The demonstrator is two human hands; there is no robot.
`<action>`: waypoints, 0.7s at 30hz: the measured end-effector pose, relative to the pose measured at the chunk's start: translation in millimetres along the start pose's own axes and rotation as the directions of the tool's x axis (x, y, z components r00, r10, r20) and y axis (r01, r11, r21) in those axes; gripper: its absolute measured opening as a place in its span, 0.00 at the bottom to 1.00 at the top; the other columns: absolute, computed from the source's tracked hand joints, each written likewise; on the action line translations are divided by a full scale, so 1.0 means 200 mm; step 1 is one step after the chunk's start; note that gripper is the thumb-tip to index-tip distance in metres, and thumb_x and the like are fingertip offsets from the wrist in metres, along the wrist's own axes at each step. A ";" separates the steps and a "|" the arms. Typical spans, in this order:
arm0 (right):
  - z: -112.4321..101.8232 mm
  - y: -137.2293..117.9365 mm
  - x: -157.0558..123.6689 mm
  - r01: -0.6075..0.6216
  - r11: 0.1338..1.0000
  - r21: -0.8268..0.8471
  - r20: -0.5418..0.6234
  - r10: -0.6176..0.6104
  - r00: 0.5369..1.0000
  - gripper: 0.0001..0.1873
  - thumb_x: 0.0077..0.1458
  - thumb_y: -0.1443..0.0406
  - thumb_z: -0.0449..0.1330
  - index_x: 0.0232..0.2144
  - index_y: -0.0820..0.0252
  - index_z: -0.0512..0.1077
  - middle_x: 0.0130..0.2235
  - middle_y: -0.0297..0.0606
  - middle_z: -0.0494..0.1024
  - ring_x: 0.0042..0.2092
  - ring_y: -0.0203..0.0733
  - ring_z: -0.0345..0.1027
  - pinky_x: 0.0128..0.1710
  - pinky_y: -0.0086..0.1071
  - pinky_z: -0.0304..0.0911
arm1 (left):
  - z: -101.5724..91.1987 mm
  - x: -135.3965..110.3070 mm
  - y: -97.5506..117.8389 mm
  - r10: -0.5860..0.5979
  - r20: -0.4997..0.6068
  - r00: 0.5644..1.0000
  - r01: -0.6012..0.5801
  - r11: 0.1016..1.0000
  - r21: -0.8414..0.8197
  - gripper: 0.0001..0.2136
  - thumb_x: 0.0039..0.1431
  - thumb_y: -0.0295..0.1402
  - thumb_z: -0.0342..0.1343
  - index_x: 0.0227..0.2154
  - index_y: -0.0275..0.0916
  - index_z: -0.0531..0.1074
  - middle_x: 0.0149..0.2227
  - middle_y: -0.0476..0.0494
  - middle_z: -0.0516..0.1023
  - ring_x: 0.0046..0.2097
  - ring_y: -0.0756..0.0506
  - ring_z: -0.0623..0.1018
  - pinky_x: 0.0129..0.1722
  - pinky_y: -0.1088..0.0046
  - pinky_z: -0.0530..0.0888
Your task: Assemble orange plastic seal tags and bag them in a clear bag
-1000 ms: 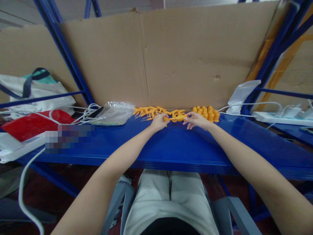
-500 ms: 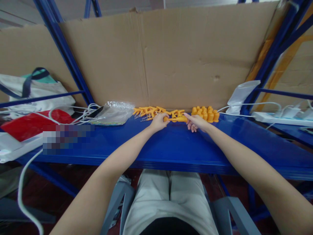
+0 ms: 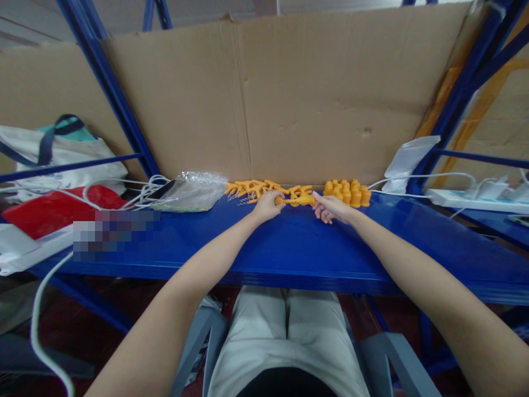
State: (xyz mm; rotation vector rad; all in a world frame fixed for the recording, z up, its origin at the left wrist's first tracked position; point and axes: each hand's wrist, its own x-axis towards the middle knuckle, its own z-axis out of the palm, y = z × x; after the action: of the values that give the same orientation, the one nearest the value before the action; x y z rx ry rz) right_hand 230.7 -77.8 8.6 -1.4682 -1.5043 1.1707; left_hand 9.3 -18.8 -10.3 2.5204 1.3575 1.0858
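both hands work low over the blue bench [image 3: 285, 248], far edge, in front of the cardboard [image 3: 314, 99]. a long orange piece [image 3: 301, 200] lies crosswise between them, just in front of the pile of branched orange parts [image 3: 258, 187]. left hand [image 3: 268, 205]: fingers closed round the knobbed end. right hand [image 3: 332, 209]: thumb and forefinger drawn narrow at the other end, apparently pinching it, the rest curled loosely below; how firmly, i cannot tell. gripping both ends probably keeps the piece level and lets one hand steady while the other adjusts. stubby orange pieces [image 3: 347, 193] stand grouped by the right hand, branched ones nearer the left, perhaps sorted by kind for easy reach. against a second ago: left hand practically unmoved; right fingers, then spread, now gathered in and tucked under; the piles look the same.
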 end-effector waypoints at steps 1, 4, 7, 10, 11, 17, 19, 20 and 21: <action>0.00 0.00 0.00 0.007 1.000 0.007 -0.013 -0.006 1.000 0.21 0.66 0.50 0.45 0.34 0.61 0.64 0.17 0.31 0.70 0.13 0.31 0.60 0.10 0.22 0.52 | 0.00 0.00 0.00 0.008 -0.006 1.000 -0.008 1.000 -0.002 0.09 0.51 0.26 0.59 0.37 0.37 0.75 0.33 0.46 0.78 0.39 0.46 0.77 0.43 0.68 0.73; 0.02 0.00 0.00 0.062 0.998 0.026 -0.052 -0.061 0.997 0.17 0.66 0.52 0.48 0.42 0.59 0.64 0.24 0.32 0.75 0.15 0.31 0.65 0.10 0.21 0.54 | 0.01 0.00 -0.01 0.023 -0.025 0.999 -0.023 1.000 0.003 0.08 0.51 0.26 0.59 0.36 0.37 0.75 0.34 0.46 0.79 0.39 0.45 0.77 0.44 0.68 0.73; 0.02 0.00 0.00 0.117 0.993 0.024 -0.050 -0.115 0.992 0.16 0.66 0.53 0.50 0.48 0.57 0.64 0.31 0.36 0.79 0.19 0.31 0.69 0.12 0.21 0.58 | 0.01 0.00 -0.01 0.014 -0.030 0.999 -0.013 1.000 0.014 0.08 0.51 0.26 0.59 0.36 0.37 0.75 0.36 0.45 0.80 0.39 0.45 0.77 0.45 0.68 0.73; 0.02 0.00 0.00 0.146 0.989 0.034 -0.017 -0.145 0.989 0.17 0.64 0.57 0.54 0.52 0.57 0.64 0.36 0.39 0.80 0.22 0.31 0.72 0.17 0.22 0.65 | 0.00 0.00 -0.01 -0.020 -0.014 1.000 0.020 1.000 0.008 0.08 0.51 0.25 0.58 0.36 0.36 0.76 0.36 0.45 0.80 0.39 0.45 0.77 0.45 0.68 0.73; 0.01 0.01 0.00 0.160 0.986 0.037 -0.010 -0.159 0.987 0.18 0.63 0.59 0.57 0.53 0.57 0.64 0.37 0.39 0.80 0.23 0.32 0.72 0.18 0.23 0.66 | 0.00 0.00 -0.01 -0.027 -0.009 1.000 0.027 1.000 0.004 0.08 0.52 0.25 0.58 0.37 0.36 0.76 0.35 0.45 0.79 0.39 0.45 0.77 0.45 0.68 0.73; 0.02 0.02 0.01 0.208 0.978 0.015 -0.066 -0.207 0.976 0.17 0.59 0.61 0.62 0.47 0.64 0.68 0.27 0.36 0.80 0.17 0.30 0.66 0.14 0.21 0.61 | -0.01 0.00 -0.01 -0.004 -0.010 1.000 0.004 1.000 -0.003 0.09 0.51 0.25 0.59 0.37 0.37 0.76 0.34 0.45 0.79 0.40 0.45 0.78 0.45 0.68 0.73; 0.03 0.01 0.01 0.189 0.982 -0.009 -0.071 -0.190 0.979 0.14 0.61 0.58 0.59 0.39 0.65 0.71 0.21 0.35 0.77 0.15 0.29 0.64 0.12 0.20 0.57 | -0.01 0.00 -0.01 0.004 0.002 1.000 -0.004 1.000 -0.003 0.09 0.52 0.25 0.59 0.37 0.37 0.76 0.34 0.45 0.79 0.40 0.45 0.78 0.45 0.68 0.74; 0.04 0.01 0.01 0.173 0.985 -0.024 -0.079 -0.174 0.982 0.15 0.62 0.56 0.57 0.34 0.65 0.71 0.19 0.35 0.75 0.14 0.29 0.62 0.12 0.20 0.55 | -0.01 0.00 -0.01 0.009 0.002 1.000 -0.009 1.000 -0.002 0.09 0.52 0.25 0.59 0.37 0.37 0.76 0.34 0.45 0.79 0.40 0.45 0.78 0.45 0.68 0.74; 0.04 0.01 0.02 0.152 0.988 -0.041 -0.094 -0.155 0.983 0.18 0.63 0.54 0.55 0.31 0.65 0.70 0.17 0.35 0.73 0.13 0.28 0.60 0.11 0.19 0.53 | -0.01 0.00 -0.01 0.012 -0.002 1.000 -0.012 1.000 0.000 0.09 0.51 0.25 0.59 0.37 0.37 0.76 0.35 0.45 0.79 0.40 0.45 0.78 0.44 0.68 0.74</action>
State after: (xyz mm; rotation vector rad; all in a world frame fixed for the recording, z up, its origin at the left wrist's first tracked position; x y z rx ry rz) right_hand 223.2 -75.9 4.3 -1.3834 -1.5473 0.9738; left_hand 7.2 -18.2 -9.9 2.5313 1.3444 1.0903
